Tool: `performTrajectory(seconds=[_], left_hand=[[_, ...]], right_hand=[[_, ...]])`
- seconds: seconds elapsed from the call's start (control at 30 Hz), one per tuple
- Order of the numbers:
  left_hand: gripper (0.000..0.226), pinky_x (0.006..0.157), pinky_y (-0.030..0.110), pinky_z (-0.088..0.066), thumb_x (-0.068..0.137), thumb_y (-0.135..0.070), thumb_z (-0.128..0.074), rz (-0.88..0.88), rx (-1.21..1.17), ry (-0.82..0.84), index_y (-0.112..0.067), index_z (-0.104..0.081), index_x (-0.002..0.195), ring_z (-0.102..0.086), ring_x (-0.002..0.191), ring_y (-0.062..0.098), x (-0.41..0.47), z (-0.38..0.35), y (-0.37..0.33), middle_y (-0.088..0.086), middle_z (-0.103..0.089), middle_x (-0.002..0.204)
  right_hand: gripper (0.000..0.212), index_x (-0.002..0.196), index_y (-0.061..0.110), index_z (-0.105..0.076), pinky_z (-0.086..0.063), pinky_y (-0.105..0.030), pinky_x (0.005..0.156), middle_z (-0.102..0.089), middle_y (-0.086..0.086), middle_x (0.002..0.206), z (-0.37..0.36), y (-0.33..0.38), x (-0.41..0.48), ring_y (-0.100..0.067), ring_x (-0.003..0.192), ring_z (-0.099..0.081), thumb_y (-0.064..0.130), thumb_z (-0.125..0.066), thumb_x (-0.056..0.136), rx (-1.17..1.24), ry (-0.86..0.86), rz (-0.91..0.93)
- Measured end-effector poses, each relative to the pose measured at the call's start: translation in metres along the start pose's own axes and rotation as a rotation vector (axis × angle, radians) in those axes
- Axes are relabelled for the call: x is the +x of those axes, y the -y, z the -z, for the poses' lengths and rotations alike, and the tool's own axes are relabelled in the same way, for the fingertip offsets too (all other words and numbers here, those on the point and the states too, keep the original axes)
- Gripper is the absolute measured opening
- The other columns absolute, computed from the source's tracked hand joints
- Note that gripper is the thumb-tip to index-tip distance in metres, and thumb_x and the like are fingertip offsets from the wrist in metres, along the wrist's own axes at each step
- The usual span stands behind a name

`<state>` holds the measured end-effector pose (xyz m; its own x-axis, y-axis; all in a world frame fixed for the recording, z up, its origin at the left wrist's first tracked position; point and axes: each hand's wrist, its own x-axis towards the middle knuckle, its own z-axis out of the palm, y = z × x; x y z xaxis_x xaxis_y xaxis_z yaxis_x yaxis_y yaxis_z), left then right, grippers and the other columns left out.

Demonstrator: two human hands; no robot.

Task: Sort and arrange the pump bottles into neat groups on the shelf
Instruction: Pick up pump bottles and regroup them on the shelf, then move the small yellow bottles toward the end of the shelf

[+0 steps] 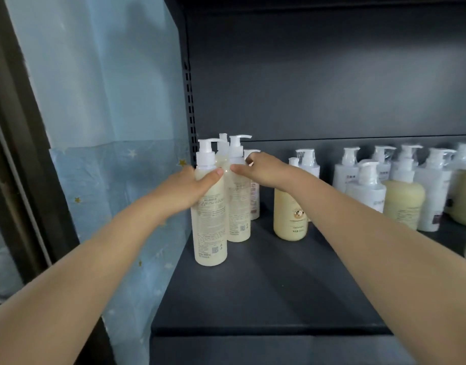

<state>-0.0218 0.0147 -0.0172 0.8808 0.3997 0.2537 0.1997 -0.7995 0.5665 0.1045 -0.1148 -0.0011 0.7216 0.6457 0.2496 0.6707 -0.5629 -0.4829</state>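
Tall cream pump bottles stand in a tight cluster at the left end of the dark shelf (266, 293). My left hand (189, 187) grips the front tall bottle (210, 227) around its shoulder, thumb across the front. My right hand (263, 168) holds the second tall bottle (238, 206) just behind it, near the neck. A third tall bottle (222, 151) and a white labelled bottle (255, 198) stand behind them, partly hidden. A squat yellow pump bottle (291, 217) stands under my right wrist, its pump hidden.
Several white and pale yellow pump bottles (400, 188) crowd the right back of the shelf. The shelf's slotted upright (190, 101) and a blue star-patterned curtain (102, 143) bound the left side. The shelf's front edge (266, 331) lies below my forearms.
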Motion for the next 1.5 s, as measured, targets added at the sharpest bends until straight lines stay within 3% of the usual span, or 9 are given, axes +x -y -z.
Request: performTrajectory(seconds=[0.23,0.33,0.5,0.7,0.8,0.93,1.3,1.4,1.5], left_hand=[[0.065,0.07,0.032,-0.033,0.092,-0.057,-0.029,0.089,0.455,-0.149,0.0,-0.051,0.113,-0.052,0.093,0.03,-0.035,0.015,-0.029,0.018,-0.059,0.109],[0.055,0.076,0.034,-0.04,0.093,-0.053,-0.035,0.06,0.588,-0.22,-0.004,-0.052,0.11,-0.052,0.099,0.03,-0.061,0.013,-0.044,0.016,-0.056,0.114],[0.044,0.088,0.037,-0.043,0.094,-0.044,-0.039,0.009,0.664,-0.243,-0.006,-0.052,0.112,-0.052,0.105,0.032,-0.1,-0.012,-0.092,0.016,-0.055,0.115],[0.04,0.088,0.037,-0.042,0.094,-0.039,-0.042,-0.07,0.693,-0.179,-0.012,-0.048,0.123,-0.047,0.116,0.028,-0.127,-0.072,-0.157,0.009,-0.049,0.126],[0.039,0.09,0.038,-0.043,0.094,-0.039,-0.04,-0.097,0.698,-0.151,-0.012,-0.048,0.121,-0.046,0.116,0.026,-0.13,-0.094,-0.174,0.008,-0.049,0.127],[0.042,0.089,0.037,-0.043,0.095,-0.042,-0.039,-0.043,0.692,-0.092,-0.01,-0.049,0.121,-0.047,0.116,0.026,-0.116,-0.102,-0.178,0.009,-0.049,0.126],[0.042,0.086,0.038,-0.042,0.095,-0.038,-0.039,0.028,0.463,-0.242,-0.004,-0.048,0.118,-0.049,0.111,0.03,-0.017,-0.108,-0.143,0.014,-0.051,0.122],[0.047,0.089,0.037,-0.042,0.094,-0.04,-0.041,0.035,0.287,-0.318,-0.001,-0.047,0.121,-0.051,0.109,0.031,0.007,-0.123,-0.125,0.016,-0.05,0.121],[0.048,0.088,0.035,-0.04,0.093,-0.042,-0.044,0.027,0.196,-0.339,-0.001,-0.049,0.118,-0.051,0.106,0.03,0.028,-0.136,-0.112,0.014,-0.051,0.119]], right_hand=[[0.044,0.122,0.008,-0.052,-0.048,-0.037,0.087,-0.056,-0.008,0.121,0.021,-0.003,-0.053,-0.023,0.103,-0.056,0.04,-0.05,0.092,-0.403,0.036,0.144],[0.034,0.117,0.012,-0.053,-0.041,-0.032,0.071,-0.055,-0.005,0.113,0.033,-0.015,-0.087,-0.02,0.091,-0.05,0.036,-0.05,0.092,-0.552,0.081,0.218],[0.042,0.126,0.016,-0.05,-0.039,-0.033,0.072,-0.054,-0.006,0.119,0.059,-0.047,-0.15,-0.025,0.11,-0.05,0.038,-0.049,0.091,-0.696,0.144,0.328],[0.043,0.123,0.015,-0.053,-0.047,-0.03,0.066,-0.063,-0.002,0.098,0.097,-0.1,-0.202,-0.024,0.095,-0.064,0.04,-0.053,0.089,-0.627,0.208,0.288],[0.042,0.119,0.013,-0.055,-0.042,-0.03,0.066,-0.063,-0.005,0.108,0.113,-0.121,-0.21,-0.025,0.102,-0.058,0.041,-0.055,0.087,-0.697,0.176,0.27],[0.03,0.095,0.014,-0.052,-0.033,-0.027,0.054,-0.052,0.001,0.083,0.136,-0.137,-0.203,-0.022,0.085,-0.052,0.042,-0.055,0.086,-0.671,0.103,0.228],[0.061,0.126,0.015,-0.049,-0.046,-0.035,0.09,-0.057,-0.003,0.124,0.135,-0.165,-0.137,-0.022,0.111,-0.054,0.057,-0.055,0.083,-0.397,-0.014,0.08],[0.07,0.138,0.017,-0.04,-0.04,-0.027,0.088,-0.05,0.0,0.136,0.12,-0.171,-0.119,-0.017,0.119,-0.049,0.058,-0.056,0.083,-0.231,-0.079,0.095],[0.055,0.127,0.021,-0.047,-0.037,-0.02,0.081,-0.054,0.007,0.12,0.105,-0.171,-0.11,-0.01,0.11,-0.051,0.053,-0.057,0.084,-0.066,-0.102,0.107]])
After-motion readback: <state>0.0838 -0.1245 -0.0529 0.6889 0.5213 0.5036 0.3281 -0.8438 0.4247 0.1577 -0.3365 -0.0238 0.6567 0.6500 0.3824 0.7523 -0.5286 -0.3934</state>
